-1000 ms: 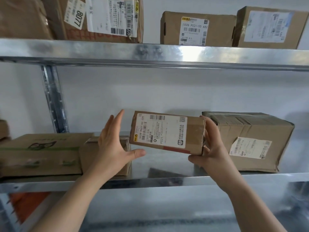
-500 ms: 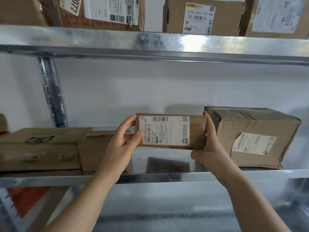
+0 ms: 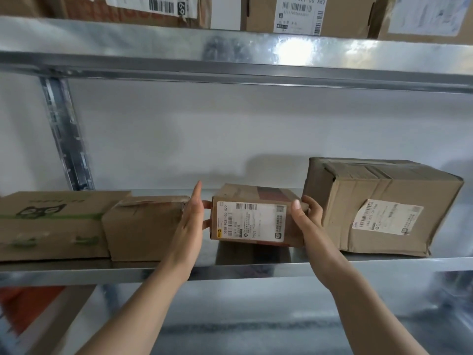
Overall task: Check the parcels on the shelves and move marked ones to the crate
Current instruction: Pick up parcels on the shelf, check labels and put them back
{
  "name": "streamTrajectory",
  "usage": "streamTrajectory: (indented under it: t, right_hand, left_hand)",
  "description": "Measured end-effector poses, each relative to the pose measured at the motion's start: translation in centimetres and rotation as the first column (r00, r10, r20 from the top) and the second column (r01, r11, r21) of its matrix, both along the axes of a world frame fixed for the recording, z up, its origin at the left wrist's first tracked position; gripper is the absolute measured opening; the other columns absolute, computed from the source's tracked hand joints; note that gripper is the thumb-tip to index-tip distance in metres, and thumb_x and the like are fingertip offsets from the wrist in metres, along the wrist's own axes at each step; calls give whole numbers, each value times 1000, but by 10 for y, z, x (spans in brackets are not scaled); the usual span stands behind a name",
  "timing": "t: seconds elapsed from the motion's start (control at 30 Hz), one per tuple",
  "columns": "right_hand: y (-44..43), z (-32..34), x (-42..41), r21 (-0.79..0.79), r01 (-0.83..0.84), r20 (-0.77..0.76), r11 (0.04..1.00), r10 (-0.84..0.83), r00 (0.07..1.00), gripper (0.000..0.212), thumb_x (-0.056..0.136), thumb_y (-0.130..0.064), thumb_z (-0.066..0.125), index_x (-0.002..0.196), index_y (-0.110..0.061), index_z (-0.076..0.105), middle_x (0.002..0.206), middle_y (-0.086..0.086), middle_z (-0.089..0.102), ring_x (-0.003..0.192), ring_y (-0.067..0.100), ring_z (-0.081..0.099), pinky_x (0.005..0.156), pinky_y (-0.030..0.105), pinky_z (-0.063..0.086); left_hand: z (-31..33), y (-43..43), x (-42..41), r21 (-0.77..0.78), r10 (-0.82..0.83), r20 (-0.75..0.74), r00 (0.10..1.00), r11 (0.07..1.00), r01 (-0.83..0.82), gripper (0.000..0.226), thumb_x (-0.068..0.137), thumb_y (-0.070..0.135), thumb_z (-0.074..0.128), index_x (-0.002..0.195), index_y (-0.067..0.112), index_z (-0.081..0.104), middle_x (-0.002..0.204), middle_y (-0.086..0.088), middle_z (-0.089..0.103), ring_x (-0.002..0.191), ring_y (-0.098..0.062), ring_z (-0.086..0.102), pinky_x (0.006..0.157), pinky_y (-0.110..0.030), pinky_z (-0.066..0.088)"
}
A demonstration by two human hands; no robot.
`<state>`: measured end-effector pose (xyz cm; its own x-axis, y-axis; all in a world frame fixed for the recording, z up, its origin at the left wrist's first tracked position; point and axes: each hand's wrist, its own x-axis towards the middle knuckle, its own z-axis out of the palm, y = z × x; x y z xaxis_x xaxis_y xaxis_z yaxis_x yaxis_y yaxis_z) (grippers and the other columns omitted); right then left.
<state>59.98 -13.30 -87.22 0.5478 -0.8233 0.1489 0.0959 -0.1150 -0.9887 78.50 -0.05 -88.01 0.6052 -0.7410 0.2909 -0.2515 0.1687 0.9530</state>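
Note:
A small brown parcel (image 3: pixel 252 221) with a white barcode label facing me sits low on the middle metal shelf (image 3: pixel 256 271); I cannot tell whether its base touches the shelf. My right hand (image 3: pixel 307 221) grips its right end, thumb on the front and fingers behind. My left hand (image 3: pixel 190 226) is at its left end with straight fingers, the fingertips touching the parcel's side. No crate is in view.
A large taped box (image 3: pixel 384 201) with a label stands right of the parcel. A plain box (image 3: pixel 143 226) and a flat cat-logo box (image 3: pixel 51 221) lie to the left. Labelled parcels (image 3: pixel 302 14) line the upper shelf (image 3: pixel 230 55). A steel upright (image 3: pixel 66 134) stands at the back left.
The small parcel has come down from mid-air to shelf level and turned label-forward. My left hand has loosened from gripping its left end to touching it with straight fingers.

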Motion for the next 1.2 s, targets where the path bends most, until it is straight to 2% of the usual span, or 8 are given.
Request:
streamTrajectory:
  t: [0.1,0.37,0.53,0.63,0.93,1.0,1.1,1.2]
  right_hand:
    - [-4,-5,4,10,21,-35,1000,-21,999,74,90,-66,45,152,-35,22,127,-10,57,124,11,53,112,34,36]
    - [-7,-16,9,1,27,-140,1000,-26,990,123,60,-97,40,162,-34,16,168,-10,20,155,14,15,126,46,17]
    - [18,2,11,-178,288,279,941,-232,932,55,103,-60,34,156,-47,27,165,-15,28,148,-4,27,123,29,23]
    - [51,21,19,-306,357,437,883,-203,876,45,109,-37,38,152,-50,31,156,-24,43,141,-4,42,121,30,33]
    - [134,8,77,-262,39,236,964,25,971,55,97,-55,37,146,-34,50,151,-23,47,138,-14,38,108,5,30]
    - [148,3,92,-191,10,215,982,32,976,53,102,-55,33,147,-33,50,144,-29,48,129,-20,40,112,11,29]
    - [162,-5,115,-135,-16,164,991,39,986,51,105,-52,31,149,-32,48,128,-40,46,107,-35,39,91,-5,30]
    - [167,-5,126,-77,-25,103,997,33,994,54,106,-53,30,153,-30,44,149,-23,44,133,-11,37,109,11,27]
  left_hand:
    - [0,-3,-2,18,6,-22,1000,1000,-6,54,67,95,19,119,84,22,166,9,21,146,-25,36,123,-52,17]
    - [-13,-8,-10,106,0,-89,996,994,9,90,74,80,15,156,43,15,166,10,17,149,-21,29,124,-42,15]
    - [-2,9,-9,-81,61,-56,997,995,-65,96,78,84,22,155,27,31,157,3,40,142,-14,41,119,-40,32]
    - [12,34,-1,-301,233,-5,973,927,-223,83,89,70,23,151,19,41,151,3,49,135,-8,49,110,-30,43]
    - [-5,127,59,-167,417,-67,907,891,-422,80,88,69,13,148,28,46,154,11,42,145,-16,33,116,-31,20]
    - [-6,138,63,-123,403,-78,912,904,-410,83,85,71,10,150,31,43,159,10,37,148,-15,26,114,-30,15]
    - [1,145,67,-64,380,-77,922,921,-385,86,82,73,8,150,33,42,162,10,31,151,-15,20,116,-33,11]
    - [10,143,67,-17,351,-59,935,936,-352,91,78,73,6,152,30,40,162,9,31,151,-13,19,114,-31,9]
